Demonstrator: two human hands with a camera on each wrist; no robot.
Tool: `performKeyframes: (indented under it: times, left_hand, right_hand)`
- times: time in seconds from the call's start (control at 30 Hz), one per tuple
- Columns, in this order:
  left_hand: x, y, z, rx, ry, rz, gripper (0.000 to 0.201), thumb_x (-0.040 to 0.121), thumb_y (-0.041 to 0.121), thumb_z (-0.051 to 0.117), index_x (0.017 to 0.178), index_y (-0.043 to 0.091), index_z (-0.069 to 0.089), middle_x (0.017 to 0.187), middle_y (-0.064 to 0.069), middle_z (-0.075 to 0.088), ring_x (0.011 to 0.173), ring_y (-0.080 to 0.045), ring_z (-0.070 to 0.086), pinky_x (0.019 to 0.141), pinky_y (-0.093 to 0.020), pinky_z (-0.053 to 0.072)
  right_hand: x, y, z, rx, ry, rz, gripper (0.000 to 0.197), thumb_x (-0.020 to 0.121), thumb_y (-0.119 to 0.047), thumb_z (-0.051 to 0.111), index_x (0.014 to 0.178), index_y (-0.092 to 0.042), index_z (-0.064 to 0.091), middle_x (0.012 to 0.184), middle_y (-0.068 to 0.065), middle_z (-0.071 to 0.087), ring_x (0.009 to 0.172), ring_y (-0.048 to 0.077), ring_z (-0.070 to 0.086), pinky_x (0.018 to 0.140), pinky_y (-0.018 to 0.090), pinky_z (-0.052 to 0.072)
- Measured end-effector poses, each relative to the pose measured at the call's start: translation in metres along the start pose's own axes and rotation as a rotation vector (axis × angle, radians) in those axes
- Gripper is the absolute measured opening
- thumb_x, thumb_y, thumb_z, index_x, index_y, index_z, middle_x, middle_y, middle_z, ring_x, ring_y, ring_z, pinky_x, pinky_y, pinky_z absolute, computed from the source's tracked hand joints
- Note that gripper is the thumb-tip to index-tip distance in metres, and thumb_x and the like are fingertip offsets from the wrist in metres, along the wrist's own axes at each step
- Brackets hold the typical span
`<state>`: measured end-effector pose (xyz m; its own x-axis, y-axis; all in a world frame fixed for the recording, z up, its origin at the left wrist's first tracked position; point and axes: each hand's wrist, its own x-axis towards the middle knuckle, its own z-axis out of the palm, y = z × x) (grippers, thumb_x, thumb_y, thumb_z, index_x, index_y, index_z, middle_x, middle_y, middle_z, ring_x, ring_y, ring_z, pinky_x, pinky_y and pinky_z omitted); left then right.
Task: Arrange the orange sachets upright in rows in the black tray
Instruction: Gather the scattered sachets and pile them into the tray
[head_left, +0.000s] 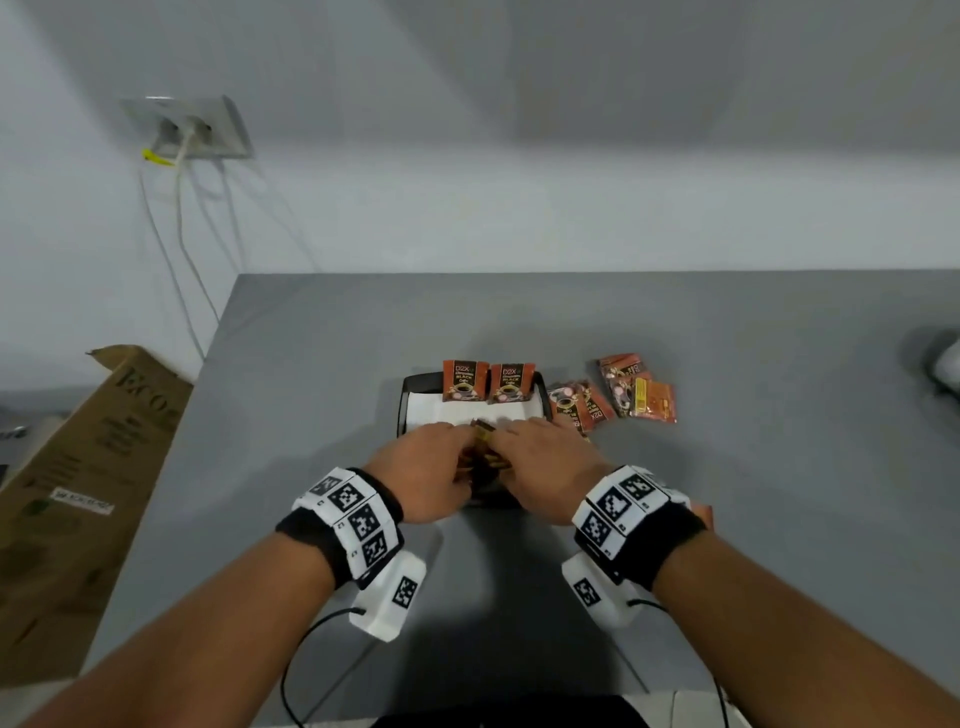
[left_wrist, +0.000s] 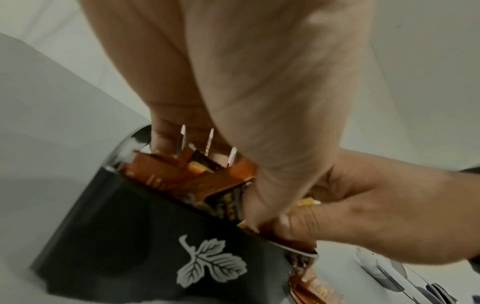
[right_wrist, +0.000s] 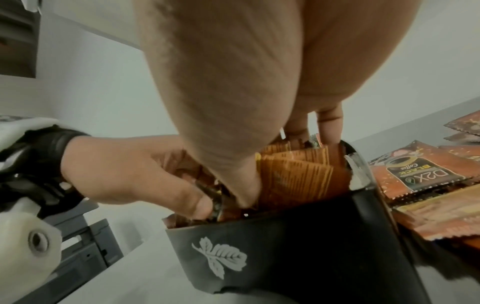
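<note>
Both hands are working at the near end of the black tray (head_left: 401, 400), which is sitting on the grey worktop (head_left: 311, 364) at about the centre of the head view. The left hand (head_left: 426, 473) is coming in from 7 o'clock and the right hand (head_left: 545, 467) from 5 o'clock, and they are meeting over a bunch of orange sachets (head_left: 480, 452) standing on edge in the tray's near part. In the left wrist view the left grip is grasping the bunch, its fingers (left_wrist: 166, 139) curling down behind the sachets (left_wrist: 197, 176) while the thumb is pressing their near side. In the right wrist view the right grip is likewise closing on the bunch, with fingers (right_wrist: 330, 131) reaching down at the far side of the packets (right_wrist: 293, 174) and the thumb pushing in at the front. The tray's near wall (right_wrist: 285, 236) is showing a white leaf print (right_wrist: 221, 257).

At the tray's far end, toward 12 o'clock, two sachets (head_left: 488, 382) are standing upright side by side, faces toward the camera, over a white lining (head_left: 452, 413). Loose sachets (head_left: 613, 389) are lying flat on the worktop just beside the tray at 2 o'clock. A cardboard box (head_left: 78, 493) is leaning at 9 o'clock, off the worktop.
</note>
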<state>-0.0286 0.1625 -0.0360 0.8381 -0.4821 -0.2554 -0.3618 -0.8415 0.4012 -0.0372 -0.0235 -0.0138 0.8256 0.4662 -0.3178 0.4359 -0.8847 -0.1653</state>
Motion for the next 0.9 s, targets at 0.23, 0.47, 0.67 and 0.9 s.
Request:
performKeyframes:
  times: [0.23,0.47,0.67,0.9]
  left_hand:
    - [-0.009,0.001,0.013,-0.076,-0.039,0.006,0.051,0.070,0.065,0.054,0.108,0.031,0.057,0.102,0.011,0.059,0.090,-0.011,0.059,0.080,-0.036,0.055]
    - [-0.009,0.010,0.017,-0.054,0.047,-0.053,0.063,0.084,0.080,0.028,0.106,0.031,0.061,0.093,0.007,0.066,0.083,-0.011,0.061,0.075,-0.031,0.053]
    - [-0.007,0.014,0.022,-0.037,0.090,-0.074,0.061,0.091,0.067,0.022,0.107,0.028,0.066,0.097,0.005,0.067,0.088,-0.014,0.063,0.078,-0.030,0.052]
    - [-0.010,0.009,0.025,-0.140,0.174,-0.107,0.025,0.092,0.045,0.048,0.099,0.025,0.061,0.092,0.006,0.060,0.079,-0.012,0.058,0.076,-0.034,0.053]
  right_hand:
    - [-0.005,0.004,-0.002,0.192,-0.187,0.017,0.040,0.086,-0.050,0.048,0.121,-0.029,0.051,0.119,-0.002,0.059,0.111,0.023,0.054,0.107,0.050,0.034]
    - [0.048,0.013,-0.007,0.300,-0.076,0.149,0.027,0.097,-0.025,0.043,0.110,-0.013,0.063,0.112,0.006,0.065,0.101,0.023,0.061,0.090,0.037,0.050]
    - [0.063,0.007,-0.006,0.202,-0.150,0.098,0.016,0.089,-0.017,0.055,0.102,-0.013,0.062,0.110,0.009,0.068,0.103,0.028,0.064,0.087,0.038,0.055]
    - [0.054,0.013,-0.012,0.111,-0.013,0.035,0.016,0.093,-0.021,0.055,0.108,-0.027,0.059,0.110,-0.005,0.066,0.106,0.020,0.058,0.104,0.048,0.034]
